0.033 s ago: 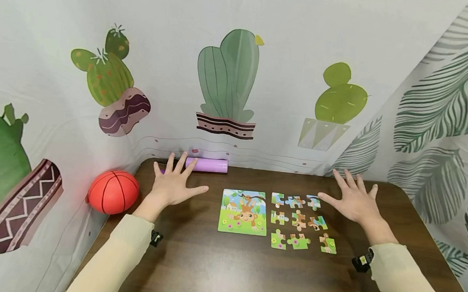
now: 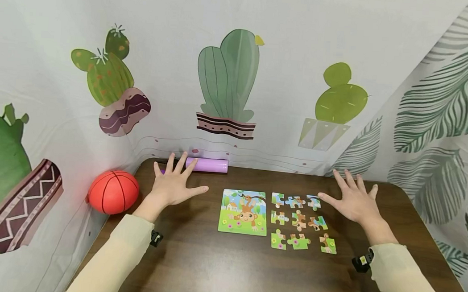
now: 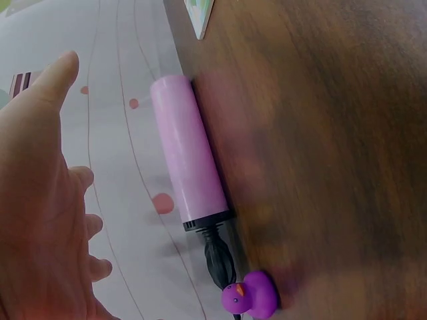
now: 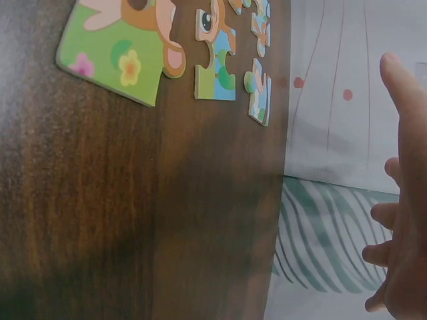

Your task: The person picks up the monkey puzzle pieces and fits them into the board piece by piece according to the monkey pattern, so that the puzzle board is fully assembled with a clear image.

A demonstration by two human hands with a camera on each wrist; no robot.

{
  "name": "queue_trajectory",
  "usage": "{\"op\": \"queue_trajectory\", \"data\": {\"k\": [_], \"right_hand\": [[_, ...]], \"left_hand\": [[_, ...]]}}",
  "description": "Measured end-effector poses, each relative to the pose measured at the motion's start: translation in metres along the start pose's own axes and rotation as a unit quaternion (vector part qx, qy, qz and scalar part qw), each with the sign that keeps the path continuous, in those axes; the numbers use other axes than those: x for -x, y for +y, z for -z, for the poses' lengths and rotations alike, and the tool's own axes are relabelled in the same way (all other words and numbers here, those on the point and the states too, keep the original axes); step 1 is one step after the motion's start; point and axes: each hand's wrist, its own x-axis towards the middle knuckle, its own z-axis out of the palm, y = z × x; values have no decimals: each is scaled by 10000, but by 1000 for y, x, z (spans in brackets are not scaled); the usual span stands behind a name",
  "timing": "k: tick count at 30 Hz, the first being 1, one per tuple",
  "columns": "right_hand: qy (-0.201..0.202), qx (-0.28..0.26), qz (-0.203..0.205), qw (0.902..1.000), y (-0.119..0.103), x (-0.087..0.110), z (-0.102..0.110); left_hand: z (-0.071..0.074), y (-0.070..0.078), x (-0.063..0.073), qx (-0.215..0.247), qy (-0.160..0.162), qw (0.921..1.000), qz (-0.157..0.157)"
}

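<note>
Behind everything hangs a big white cloth (image 2: 288,42) with green cactus plants and leaves on it. In front is a dark brown wooden tabletop (image 2: 186,272). My cream-coloured sleeves (image 2: 116,250) reach over it from both sides. My two hands are well apart: my left hand (image 2: 171,187) and my right hand (image 2: 355,205) both have their fingers straight and spread wide. I can't tell if they touch the wood. A round red ball (image 2: 114,192) with black lines sits by the left edge. Between my hands lies a flat square monkey picture (image 2: 243,212). A pinkish-purple tube pump (image 2: 208,165) with a black handle lies at the back, near my left fingertips. Nine flat, colourful puzzle pieces (image 2: 299,220) make three rows, right of the picture; the top right one is near my right thumb. A tiny purple toy duck (image 3: 257,295) sits by the pump's handle.
</note>
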Motion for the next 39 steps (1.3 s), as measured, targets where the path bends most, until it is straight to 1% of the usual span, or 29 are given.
{"op": "queue_trajectory", "data": {"k": [7, 11, 15, 17, 22, 25, 27, 31, 35, 39], "right_hand": [[-25, -16, -5, 10000, -1, 0, 1], [-23, -20, -8, 10000, -2, 0, 1], [69, -37, 2, 10000, -2, 0, 1], [204, -47, 28, 9998, -3, 0, 0], [815, -183, 117, 9964, -7, 1, 0], [1125, -437, 125, 9926, -13, 1, 0], [1211, -654, 110, 9904, -19, 0, 0], [1147, -1044, 32, 9879, -35, -1, -2], [993, -1417, 59, 9849, -54, -4, -10], [777, -1830, 150, 9799, -71, -9, -22]], "left_hand": [[0, -3, -1, 8, -20, 10000, 21], [0, -4, -1, -21, 36, 10000, 6], [0, -4, -1, -34, 53, 10000, -10], [0, -3, -1, 20, 74, 10000, -32], [-1, 3, 0, 231, 75, 9996, -144], [-1, 7, 0, 348, -13, 9990, -267], [-1, 10, 1, 530, -78, 9978, -397], [-4, 16, 2, 779, -197, 9948, -632], [-11, 25, 3, 820, -252, 9934, -765], [-19, 36, 3, 850, -272, 9921, -887]]}}
